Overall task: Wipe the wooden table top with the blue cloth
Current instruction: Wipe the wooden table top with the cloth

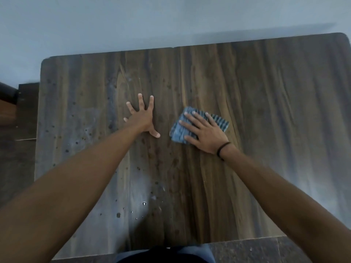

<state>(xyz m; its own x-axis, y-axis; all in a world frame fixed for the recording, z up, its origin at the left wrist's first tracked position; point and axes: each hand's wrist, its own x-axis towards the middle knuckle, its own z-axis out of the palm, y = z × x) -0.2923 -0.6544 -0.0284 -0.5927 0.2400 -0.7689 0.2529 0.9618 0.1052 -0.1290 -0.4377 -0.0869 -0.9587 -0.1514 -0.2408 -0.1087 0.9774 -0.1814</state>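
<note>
A dark wooden table top [266, 111] fills most of the view. The blue ribbed cloth [179, 130] lies folded a little right of the table's middle. My right hand [204, 132] lies flat on it with straight, spread fingers and presses it down; a dark band circles that wrist. My left hand [141, 116] rests flat on the bare wood just left of the cloth, fingers spread wide, holding nothing. Water drops and dark spots [133, 209] dot the left and front parts of the table.
A pale wall [152, 21] runs along the table's far edge. Dark floor tiles [256, 249] show at the front right. At the far left stands dark wooden furniture [22, 103] next to the table edge.
</note>
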